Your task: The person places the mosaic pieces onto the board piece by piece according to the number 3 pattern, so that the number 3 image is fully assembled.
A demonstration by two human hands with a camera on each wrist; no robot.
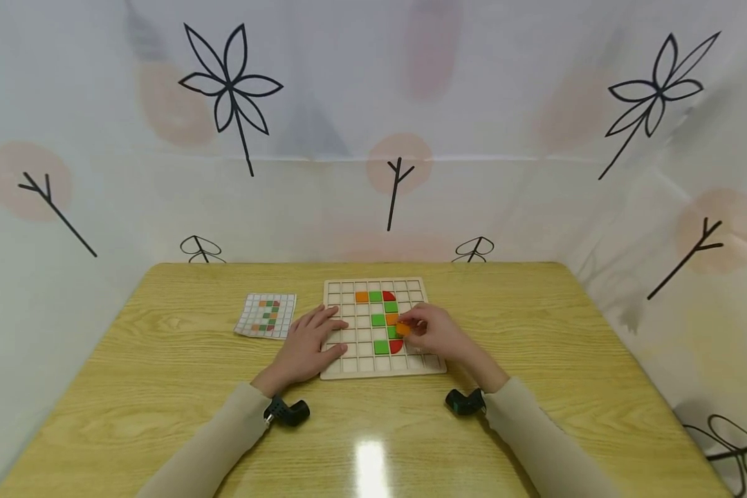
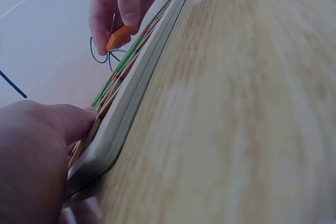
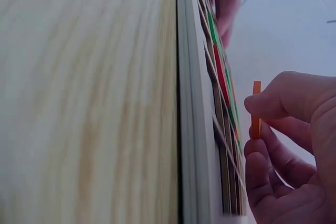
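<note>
A pale wooden grid board (image 1: pixel 357 366) lies on the table. My left hand (image 1: pixel 308 346) rests on its left edge with fingers spread over the squares. Above the board's right half, my right hand (image 1: pixel 436 332) pinches an orange square tile (image 1: pixel 403 329) between thumb and fingers; in the right wrist view this tile (image 3: pixel 256 109) stands on edge, raised off the board. Tiles set in the grid include an orange tile (image 1: pixel 362 297), a green tile (image 1: pixel 381 347), a red rounded tile (image 1: pixel 396 346) and several more green ones. My right hand partly covers the grid's right side.
A paper card (image 1: pixel 244 325) printed with a coloured grid pattern lies left of the board. The wood-grain table (image 1: pixel 373 422) extends around both. A patterned cloth (image 1: pixel 324 207) hangs behind it and at the sides. Dark wrist cameras (image 1: pixel 292 413) are on both wrists.
</note>
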